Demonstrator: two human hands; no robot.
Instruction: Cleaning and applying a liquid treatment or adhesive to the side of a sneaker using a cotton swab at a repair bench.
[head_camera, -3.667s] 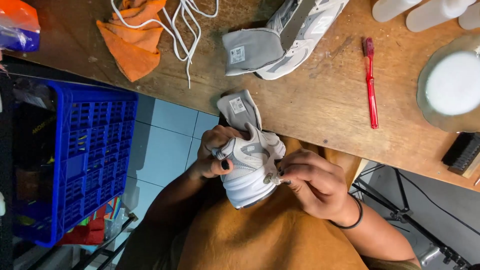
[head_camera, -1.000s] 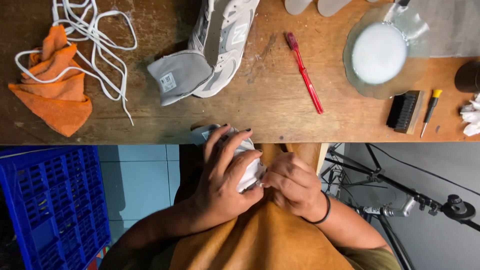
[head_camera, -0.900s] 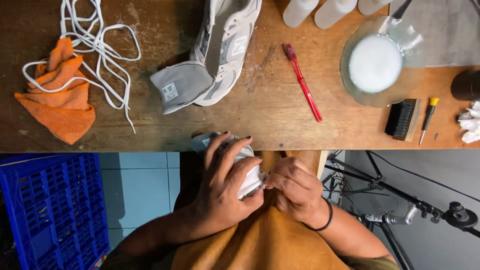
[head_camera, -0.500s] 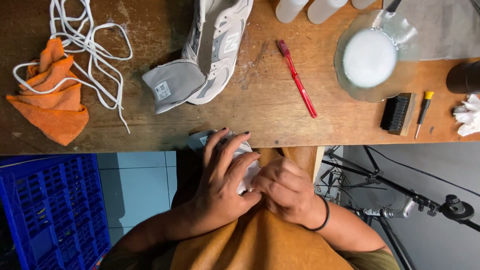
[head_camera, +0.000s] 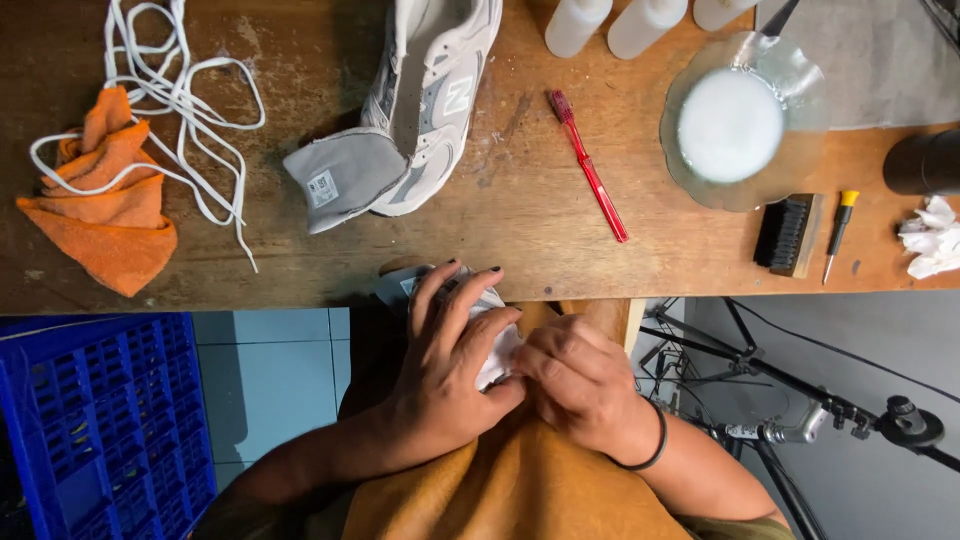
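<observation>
Head view, the only one. Both hands low centre, just under the edge of the wooden table (head_camera: 300, 250). Left hand (head_camera: 445, 375) is spread over a white-grey sneaker (head_camera: 490, 345) held against the lap, fingers (head_camera: 455, 300) curled round its top, dark nails visible. Right hand (head_camera: 580, 385) is clenched tight against the shoe's side, pinching at it with thumb and fingertips (what exactly is pinched is hidden between the hands). The shoe is mostly covered; only a pale patch and a bit of grey tongue near the table edge show. Black band (head_camera: 650, 445) on the right wrist. Orange-brown apron (head_camera: 500, 490) fills the bottom, cut off by the frame.

On the table, well apart from the hands: a second sneaker (head_camera: 420, 110), unlaced, tongue pulled out, toe cut off at the top. White laces (head_camera: 180, 90) lie loose and partly over an orange cloth (head_camera: 110, 205). Red toothbrush (head_camera: 588, 165) lies to the right of the shoe. Clear bowl of white foam (head_camera: 730, 125), something sticking out of it, unclear what. Three white bottles (head_camera: 645, 20) cropped at the top. Small black brush (head_camera: 788, 235) just beside a yellow-handled screwdriver (head_camera: 836, 235). Crumpled white tissue (head_camera: 930, 235) and a dark cylinder (head_camera: 922, 162) at the right edge, both cut off. Blue plastic crate (head_camera: 90, 420) bottom left on the floor; black tripod (head_camera: 800, 400) bottom right.
</observation>
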